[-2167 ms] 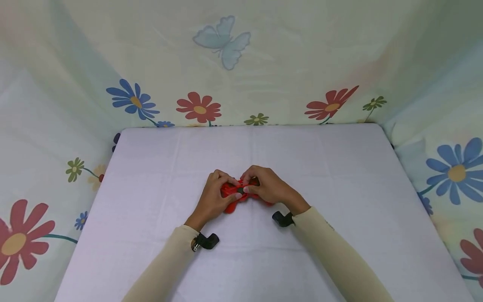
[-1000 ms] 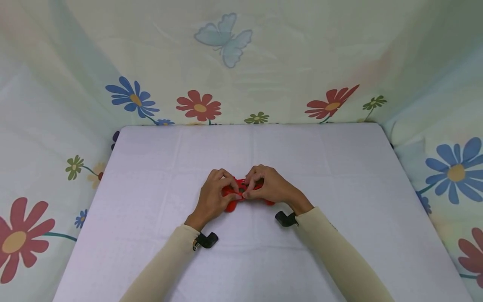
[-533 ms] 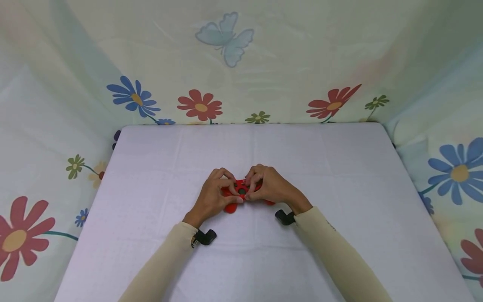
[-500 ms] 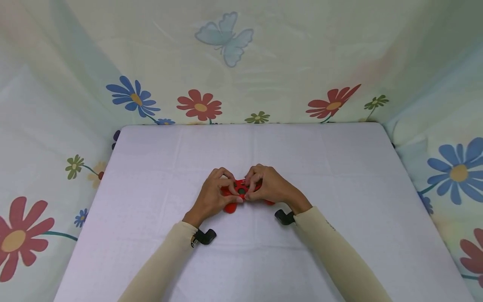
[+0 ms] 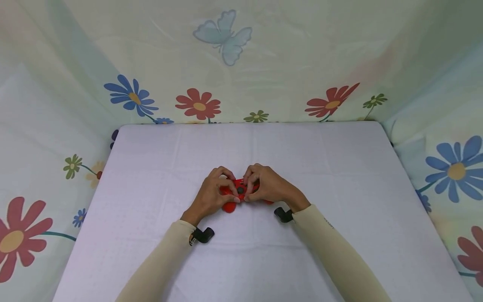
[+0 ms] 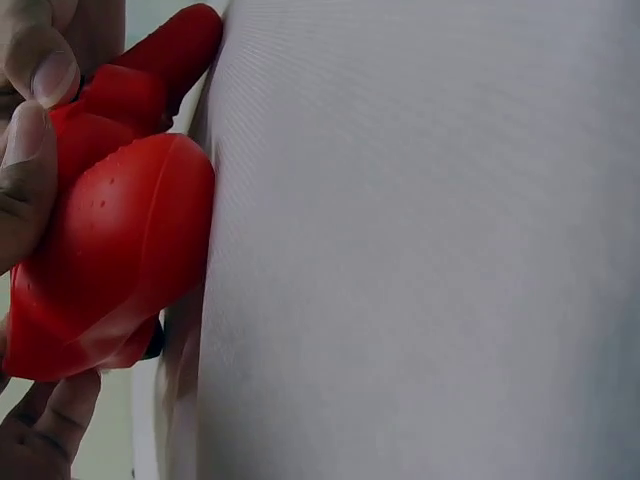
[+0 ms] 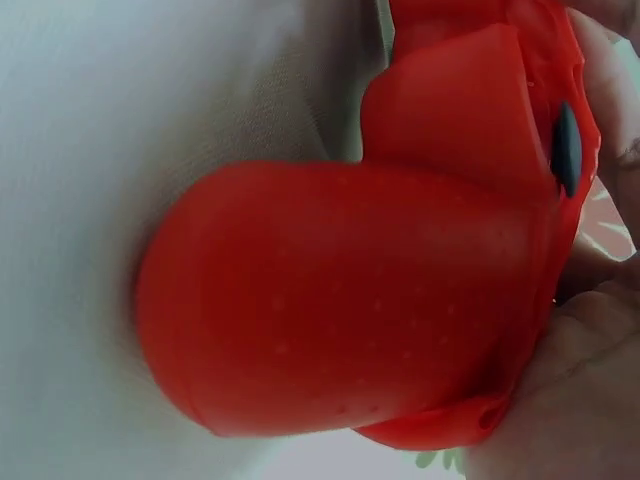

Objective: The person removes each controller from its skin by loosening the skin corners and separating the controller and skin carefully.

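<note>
A game controller in a red silicone cover [image 5: 228, 207] lies on the white cloth, its handles toward the person. My left hand [image 5: 211, 193] pinches the cover's near edge between thumb and index finger, other fingers curled around the far side. From the other side, my right hand [image 5: 269, 184] pinches the same edge just right of the middle. Between the fingertips shows a dark round thumbstick [image 5: 240, 191]. The left wrist view has one rounded red handle [image 6: 130, 220] touching the cloth. Close up in the right wrist view, the other handle [image 7: 330, 300] has small raised dots.
A white cloth [image 5: 151, 167] covers the table under both forearms. Flower-printed curtains [image 5: 279, 63] hang behind and at both sides. Small black wrist cameras [image 5: 203, 235] stick out from the sleeves, close above the cloth.
My fingers have shifted along the cover from over its middle down to the near edge. More of the controller's face and the thumbstick now show. The controller stays in about the same place.
</note>
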`<state>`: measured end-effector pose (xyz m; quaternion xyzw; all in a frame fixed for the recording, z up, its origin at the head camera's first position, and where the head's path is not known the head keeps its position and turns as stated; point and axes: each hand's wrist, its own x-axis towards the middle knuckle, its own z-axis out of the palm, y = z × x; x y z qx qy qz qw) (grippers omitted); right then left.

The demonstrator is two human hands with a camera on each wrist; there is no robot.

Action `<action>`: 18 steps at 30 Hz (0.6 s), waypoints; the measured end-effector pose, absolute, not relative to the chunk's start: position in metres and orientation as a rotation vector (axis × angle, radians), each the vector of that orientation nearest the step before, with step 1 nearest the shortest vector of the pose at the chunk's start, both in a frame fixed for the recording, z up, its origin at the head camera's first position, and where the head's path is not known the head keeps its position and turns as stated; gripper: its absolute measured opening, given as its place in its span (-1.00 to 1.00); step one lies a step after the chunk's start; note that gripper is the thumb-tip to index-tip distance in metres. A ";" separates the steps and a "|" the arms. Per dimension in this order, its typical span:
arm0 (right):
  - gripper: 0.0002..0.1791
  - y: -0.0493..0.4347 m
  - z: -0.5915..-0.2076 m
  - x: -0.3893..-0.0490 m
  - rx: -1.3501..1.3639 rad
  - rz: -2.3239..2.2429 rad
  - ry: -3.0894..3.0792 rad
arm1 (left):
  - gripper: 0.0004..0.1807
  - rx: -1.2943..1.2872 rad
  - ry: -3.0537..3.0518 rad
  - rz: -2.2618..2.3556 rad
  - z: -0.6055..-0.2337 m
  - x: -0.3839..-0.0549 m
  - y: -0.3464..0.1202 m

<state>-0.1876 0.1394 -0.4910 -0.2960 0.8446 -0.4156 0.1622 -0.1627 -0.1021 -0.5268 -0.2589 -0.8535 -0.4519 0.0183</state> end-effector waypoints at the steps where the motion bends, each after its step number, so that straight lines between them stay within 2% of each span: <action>1: -0.75 0.139 -0.491 -0.187 -0.842 -1.185 2.417 | -0.78 -0.806 -2.648 -1.406 -0.527 -0.162 -0.103; 12: -0.80 0.142 -0.497 -0.183 -0.661 -1.352 2.428 | -0.84 -0.550 -2.583 -1.703 -0.533 -0.159 -0.098; 15: -0.75 0.147 -0.498 -0.182 -0.630 -1.435 2.378 | -0.79 -0.525 -2.602 -1.686 -0.532 -0.159 -0.093; 18: -0.79 0.157 -0.498 -0.181 -0.611 -1.545 2.341 | -0.74 -0.536 -2.623 -1.655 -0.528 -0.159 -0.089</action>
